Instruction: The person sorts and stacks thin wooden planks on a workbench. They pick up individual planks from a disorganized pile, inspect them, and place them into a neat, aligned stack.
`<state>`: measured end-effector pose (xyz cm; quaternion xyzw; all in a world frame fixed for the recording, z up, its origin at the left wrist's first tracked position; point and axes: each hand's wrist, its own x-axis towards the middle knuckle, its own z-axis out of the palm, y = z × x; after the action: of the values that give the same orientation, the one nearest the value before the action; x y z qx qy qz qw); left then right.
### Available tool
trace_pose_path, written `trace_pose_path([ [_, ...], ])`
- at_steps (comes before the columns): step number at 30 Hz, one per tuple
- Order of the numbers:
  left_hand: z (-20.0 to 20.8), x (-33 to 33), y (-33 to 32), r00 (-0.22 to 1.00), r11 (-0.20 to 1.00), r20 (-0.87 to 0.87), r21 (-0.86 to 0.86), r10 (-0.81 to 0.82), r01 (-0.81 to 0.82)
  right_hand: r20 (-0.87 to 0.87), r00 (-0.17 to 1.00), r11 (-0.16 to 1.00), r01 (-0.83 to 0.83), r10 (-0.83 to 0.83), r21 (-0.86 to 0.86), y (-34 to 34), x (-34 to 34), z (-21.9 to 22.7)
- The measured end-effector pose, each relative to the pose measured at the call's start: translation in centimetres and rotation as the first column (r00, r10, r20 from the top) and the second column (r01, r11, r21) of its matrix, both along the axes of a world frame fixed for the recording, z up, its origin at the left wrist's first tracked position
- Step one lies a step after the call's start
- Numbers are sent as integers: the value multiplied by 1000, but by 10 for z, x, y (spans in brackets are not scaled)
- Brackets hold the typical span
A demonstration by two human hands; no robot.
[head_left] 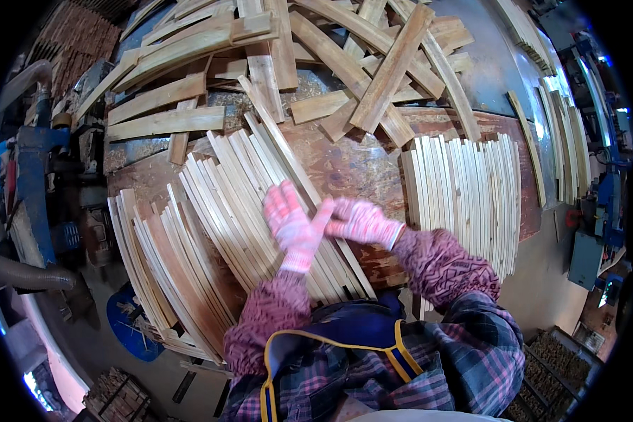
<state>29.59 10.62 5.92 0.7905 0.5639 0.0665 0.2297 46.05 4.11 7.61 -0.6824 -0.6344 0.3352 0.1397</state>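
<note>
Ideally the left hand (292,228), its gloved fingers straight and pressed together, and the right hand (359,221), fingers loosely curled, square up the fanned thin wooden slats (239,190) on the workbench (352,165) evenly, without splaying neighbours.

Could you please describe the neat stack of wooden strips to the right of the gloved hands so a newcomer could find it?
On the brown workbench, look right of the right hand. The pale strip stack lies there, edges aligned, unlike the fanned strips on the left.
</note>
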Motion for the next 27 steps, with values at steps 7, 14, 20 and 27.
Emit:
trace_pose_path([
  [7, -35, 29, 18, 988, 1000, -154, -5, 0, 0, 259, 446, 502, 838, -857, 216, 125, 163, -4],
  [14, -31, 41, -1, 927, 984, 357, 91, 112, -154, 379, 515, 501, 853, -769, -143, 160, 139, 3],
  [20, 47, 48, 21, 136, 809, 812, -581, 568, 89, 305, 618, 659, 751, -725, 43, 101, 163, 77],
  [27, 128, -39, 62, 111, 840, 885, -463, 451, 281, -854, 285, 675, 731, -436, -100, -79, 113, 54],
])
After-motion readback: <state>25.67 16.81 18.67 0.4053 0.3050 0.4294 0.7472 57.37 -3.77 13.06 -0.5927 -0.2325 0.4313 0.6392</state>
